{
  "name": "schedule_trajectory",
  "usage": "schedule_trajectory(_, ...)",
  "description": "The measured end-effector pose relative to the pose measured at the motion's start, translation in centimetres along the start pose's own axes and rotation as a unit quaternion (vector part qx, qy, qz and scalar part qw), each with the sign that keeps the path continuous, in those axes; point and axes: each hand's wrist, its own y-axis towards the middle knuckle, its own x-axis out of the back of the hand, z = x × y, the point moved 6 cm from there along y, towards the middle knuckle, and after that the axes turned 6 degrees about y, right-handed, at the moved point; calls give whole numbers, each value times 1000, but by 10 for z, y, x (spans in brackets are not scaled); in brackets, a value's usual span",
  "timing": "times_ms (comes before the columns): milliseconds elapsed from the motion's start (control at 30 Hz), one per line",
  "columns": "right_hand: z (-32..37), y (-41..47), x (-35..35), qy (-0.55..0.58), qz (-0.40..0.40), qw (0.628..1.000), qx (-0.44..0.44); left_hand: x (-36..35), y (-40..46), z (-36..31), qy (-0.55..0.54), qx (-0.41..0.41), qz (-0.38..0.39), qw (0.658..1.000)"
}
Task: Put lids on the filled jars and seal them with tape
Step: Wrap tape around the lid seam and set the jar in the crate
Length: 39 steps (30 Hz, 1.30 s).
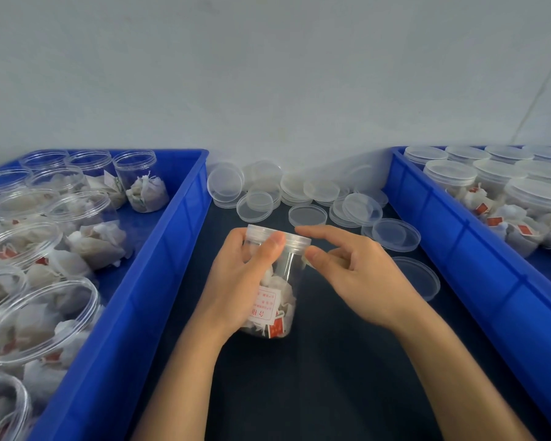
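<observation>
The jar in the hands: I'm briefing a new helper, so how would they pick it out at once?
Find the dark table strip between the two blue crates. The jar stands at its middle, gripped by the left hand. Unlike the open jars in the left crate, it already wears a lid, and stands outside either crate.

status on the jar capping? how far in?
Done: lidded jars fill the right bin. In hand: left hand holds a filled jar while the right hand sits at its lid. Left: open jars crowd the left bin; no tape visible.
</observation>
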Motion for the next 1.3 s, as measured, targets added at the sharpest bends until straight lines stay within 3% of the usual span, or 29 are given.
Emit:
schedule_trajectory(300, 1, -2, -1, -41, -17, 999, 3, -3, 2, 4, 35, -11, 10, 999)
schedule_trajectory(500, 7, -3, -1, -81, -45, 996, -18, 6, -4, -6, 177, -61, -150, 971)
schedule_trajectory(667, 13, -4, -6, -80, -47, 996, 3, -7, -6, -6, 206, -44, -110, 971)
schedule_trajectory(1033, 1, 0, 1, -51, -17, 999, 6, -2, -2, 1, 45, -18, -85, 995)
schedule_trajectory(1300, 1, -1, 3, -61, -12, 998, 15, -4, 0, -2, 20, -25, -45, 998)
